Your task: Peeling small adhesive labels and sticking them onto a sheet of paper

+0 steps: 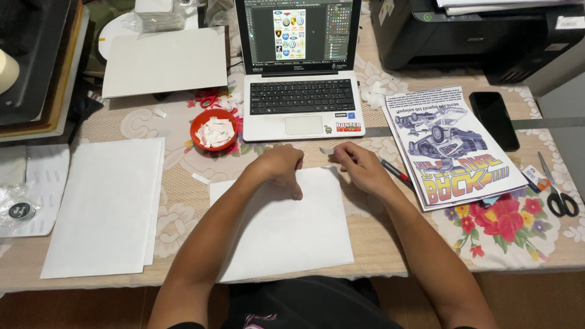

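The left hand [281, 167] presses curled fingers on the white sheet [286, 225] at the tabletop's near edge, while the right hand [359, 166] pinches a small tape strip [327, 150] (just before the laptop [301, 73]).

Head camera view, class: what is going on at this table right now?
A person sits at a table covered with a floral cloth. The left hand rests in a loose fist on the top edge of a white sheet of paper. The right hand pinches a small white strip just above that sheet. An open laptop stands behind, with a red bowl of white scraps to its left. Printed colour sheets, a phone and scissors lie to the right.
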